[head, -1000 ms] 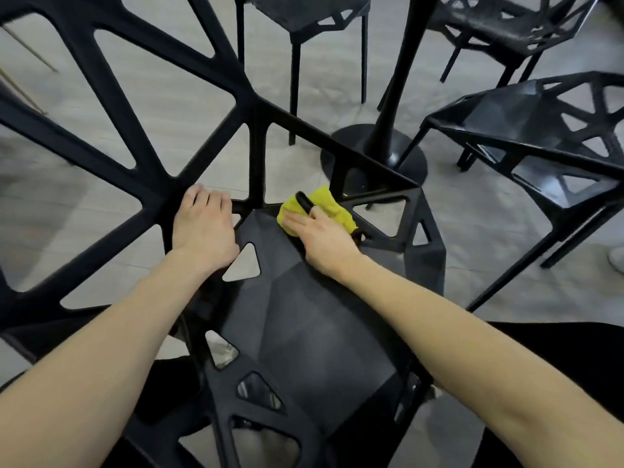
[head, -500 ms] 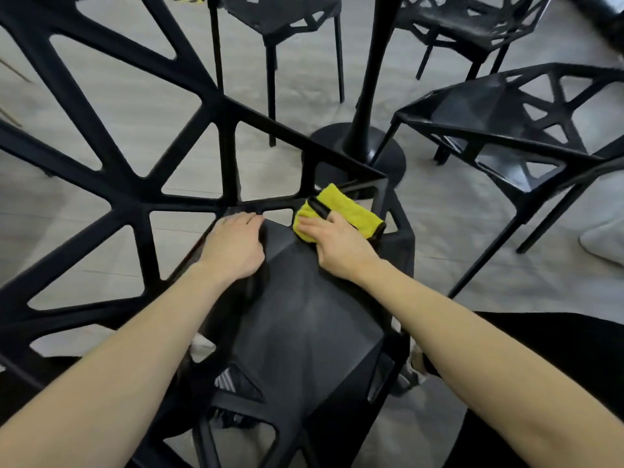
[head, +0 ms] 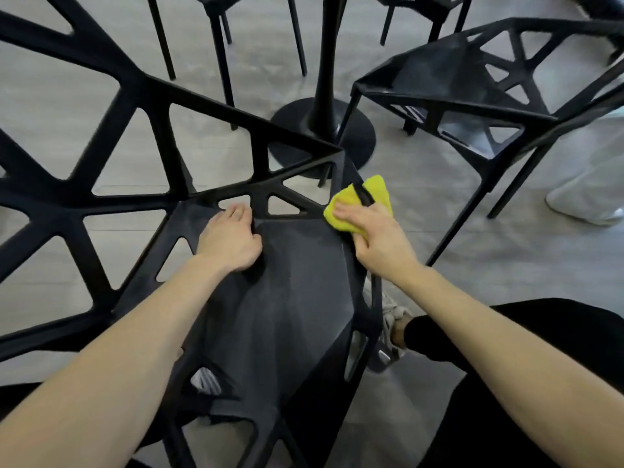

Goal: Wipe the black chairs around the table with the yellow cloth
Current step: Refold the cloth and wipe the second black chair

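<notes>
The black chair [head: 287, 298] I am working on fills the middle of the view, its open-work back [head: 101, 136] rising to the left. My left hand [head: 233, 238] rests on the seat where it meets the back, fingers curled over a rib of the frame. My right hand [head: 374, 234] holds the yellow cloth [head: 380, 190] against the seat's far right corner, fingers laid over it and thumb tucked beneath. A black strap crosses the cloth.
The table's black pedestal [head: 324, 130] stands on the grey floor just beyond the chair. A second black chair [head: 456, 72] is at the right, and more chair legs [head: 223, 45] show at the top. A person's light trouser leg and shoe [head: 587, 201] are at the right edge.
My right hand has slid the yellow cloth from the rear middle of the seat out to its right corner. My left hand moved from the back's frame down onto the seat.
</notes>
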A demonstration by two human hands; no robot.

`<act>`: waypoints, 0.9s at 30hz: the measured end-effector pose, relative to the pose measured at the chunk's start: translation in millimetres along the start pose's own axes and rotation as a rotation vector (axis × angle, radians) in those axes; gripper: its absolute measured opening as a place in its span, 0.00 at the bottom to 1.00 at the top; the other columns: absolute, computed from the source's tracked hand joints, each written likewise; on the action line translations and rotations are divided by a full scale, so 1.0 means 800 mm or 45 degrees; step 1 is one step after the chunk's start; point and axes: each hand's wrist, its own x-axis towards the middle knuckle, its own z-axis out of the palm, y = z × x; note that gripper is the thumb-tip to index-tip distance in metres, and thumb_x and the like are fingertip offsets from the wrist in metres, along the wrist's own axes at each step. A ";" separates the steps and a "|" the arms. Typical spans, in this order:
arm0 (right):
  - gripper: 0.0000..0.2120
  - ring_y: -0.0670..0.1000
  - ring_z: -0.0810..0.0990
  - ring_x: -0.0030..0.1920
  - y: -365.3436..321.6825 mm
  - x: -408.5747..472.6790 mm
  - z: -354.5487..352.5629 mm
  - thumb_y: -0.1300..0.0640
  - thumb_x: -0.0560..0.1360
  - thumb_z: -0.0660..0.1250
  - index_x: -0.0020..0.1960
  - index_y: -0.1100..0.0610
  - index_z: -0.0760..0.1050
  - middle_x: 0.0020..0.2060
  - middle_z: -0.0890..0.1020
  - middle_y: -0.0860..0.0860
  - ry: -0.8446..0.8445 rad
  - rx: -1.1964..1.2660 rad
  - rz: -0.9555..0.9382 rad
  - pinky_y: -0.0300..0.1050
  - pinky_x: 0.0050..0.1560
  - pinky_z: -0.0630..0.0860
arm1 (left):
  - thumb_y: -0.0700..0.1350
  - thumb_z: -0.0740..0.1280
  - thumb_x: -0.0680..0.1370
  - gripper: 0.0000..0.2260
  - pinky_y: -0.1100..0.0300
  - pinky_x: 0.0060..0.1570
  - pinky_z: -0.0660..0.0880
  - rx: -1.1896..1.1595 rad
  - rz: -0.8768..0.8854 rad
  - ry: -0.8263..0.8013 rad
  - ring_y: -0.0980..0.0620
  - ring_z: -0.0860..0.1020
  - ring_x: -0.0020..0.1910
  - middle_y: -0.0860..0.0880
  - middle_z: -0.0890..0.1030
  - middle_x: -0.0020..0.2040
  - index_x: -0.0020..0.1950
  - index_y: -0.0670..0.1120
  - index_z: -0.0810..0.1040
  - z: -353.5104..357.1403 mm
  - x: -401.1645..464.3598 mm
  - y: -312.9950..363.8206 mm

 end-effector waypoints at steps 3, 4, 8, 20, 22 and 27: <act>0.28 0.55 0.77 0.58 -0.005 -0.018 -0.019 0.69 0.72 0.63 0.67 0.51 0.84 0.69 0.82 0.42 -0.303 0.047 -0.242 0.46 0.70 0.71 | 0.50 0.57 0.84 0.34 0.51 0.86 0.51 0.001 -0.001 -0.012 0.48 0.51 0.88 0.44 0.54 0.89 0.88 0.40 0.53 0.002 0.000 -0.003; 0.28 0.55 0.78 0.62 0.005 0.006 -0.027 0.70 0.72 0.65 0.68 0.51 0.83 0.69 0.81 0.44 -0.308 -0.022 -0.241 0.50 0.75 0.69 | 0.50 0.58 0.84 0.34 0.51 0.86 0.50 0.006 -0.004 -0.014 0.48 0.51 0.88 0.44 0.54 0.89 0.88 0.40 0.53 0.003 0.001 -0.005; 0.24 0.58 0.79 0.67 -0.011 0.046 -0.009 0.63 0.74 0.63 0.67 0.53 0.83 0.68 0.82 0.49 -0.120 -0.088 -0.001 0.57 0.74 0.71 | 0.49 0.58 0.84 0.34 0.50 0.86 0.50 0.038 0.017 -0.019 0.47 0.51 0.88 0.43 0.54 0.89 0.88 0.40 0.53 0.004 0.006 -0.007; 0.24 0.52 0.78 0.71 -0.079 0.057 0.028 0.66 0.73 0.68 0.66 0.53 0.84 0.68 0.82 0.48 -0.433 -0.024 -0.142 0.51 0.75 0.71 | 0.48 0.59 0.78 0.33 0.47 0.81 0.62 -0.177 0.053 -0.140 0.42 0.64 0.83 0.46 0.63 0.86 0.85 0.47 0.64 -0.037 -0.018 -0.018; 0.27 0.52 0.76 0.72 -0.083 0.052 0.017 0.65 0.74 0.68 0.72 0.50 0.79 0.73 0.77 0.47 -0.463 -0.074 -0.113 0.52 0.74 0.72 | 0.45 0.64 0.82 0.29 0.46 0.79 0.67 -0.203 0.071 -0.115 0.41 0.66 0.82 0.45 0.66 0.84 0.84 0.48 0.66 -0.048 -0.033 -0.021; 0.27 0.63 0.80 0.61 -0.103 0.054 0.020 0.62 0.74 0.69 0.73 0.56 0.71 0.72 0.66 0.56 -0.264 -0.355 0.131 0.52 0.59 0.78 | 0.46 0.65 0.82 0.23 0.46 0.72 0.74 -0.231 0.085 0.000 0.42 0.75 0.75 0.48 0.78 0.76 0.79 0.51 0.75 -0.040 -0.098 -0.040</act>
